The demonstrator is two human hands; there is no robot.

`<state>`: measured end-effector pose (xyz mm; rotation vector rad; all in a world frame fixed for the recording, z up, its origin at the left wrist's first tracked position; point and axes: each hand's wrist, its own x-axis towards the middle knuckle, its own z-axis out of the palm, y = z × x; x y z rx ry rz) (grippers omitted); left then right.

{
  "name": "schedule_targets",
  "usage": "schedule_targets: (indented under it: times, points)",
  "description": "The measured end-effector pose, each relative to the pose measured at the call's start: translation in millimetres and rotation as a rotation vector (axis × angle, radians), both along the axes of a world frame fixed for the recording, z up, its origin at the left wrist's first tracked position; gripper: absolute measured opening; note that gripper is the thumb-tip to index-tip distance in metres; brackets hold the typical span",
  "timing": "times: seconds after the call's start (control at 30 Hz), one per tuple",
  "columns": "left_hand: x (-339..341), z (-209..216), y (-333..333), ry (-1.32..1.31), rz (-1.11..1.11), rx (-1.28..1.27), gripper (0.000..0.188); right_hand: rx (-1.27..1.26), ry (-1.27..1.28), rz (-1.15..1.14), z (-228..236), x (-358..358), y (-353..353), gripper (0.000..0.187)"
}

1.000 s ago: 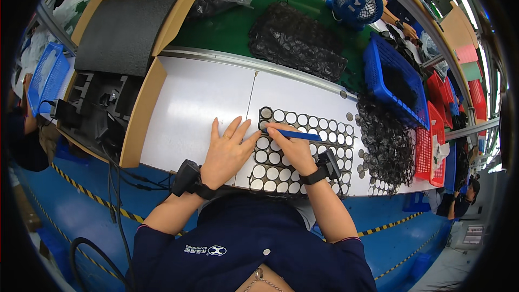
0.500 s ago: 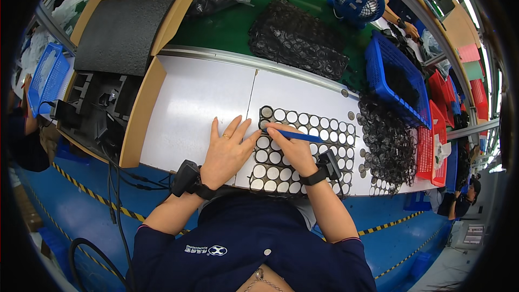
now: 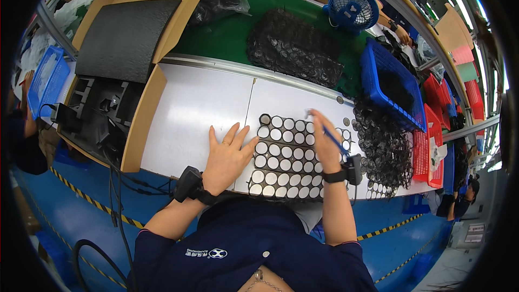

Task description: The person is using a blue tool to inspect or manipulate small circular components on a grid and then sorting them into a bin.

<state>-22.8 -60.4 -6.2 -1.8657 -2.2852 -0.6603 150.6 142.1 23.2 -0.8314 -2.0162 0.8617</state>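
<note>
Left hand [image 3: 229, 158]: open, fingers spread, palm down on the smooth white tabletop [image 3: 186, 113], just beside rows of round white discs in black rims [image 3: 286, 164], which lie on that surface. Right hand [image 3: 326, 148]: closed around a slim blue pen-shaped tool [image 3: 333, 138], over the discs' right-hand portion.
</note>
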Motion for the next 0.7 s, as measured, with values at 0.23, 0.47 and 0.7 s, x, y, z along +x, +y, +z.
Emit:
schedule_targets:
  times: [0.23, 0.47, 0.7]
  points:
    - [-6.9, 7.9, 15.4, -0.027, 0.011, 0.079, 0.024, 0.655, -0.610, -0.606, -13.9, 155.3, 76.3, 0.021]
    - [-12.5, 4.1, 55.5, -0.186, 0.063, 0.164, 0.015, -0.038, -0.116, -0.056, 6.2, 43.1, 1.6, 0.019]
    - [-26.3, -7.5, 62.1, -0.374, 0.050, 0.161, 0.009, -0.118, -0.258, 0.241, 6.6, -19.4, -33.5, 0.028]
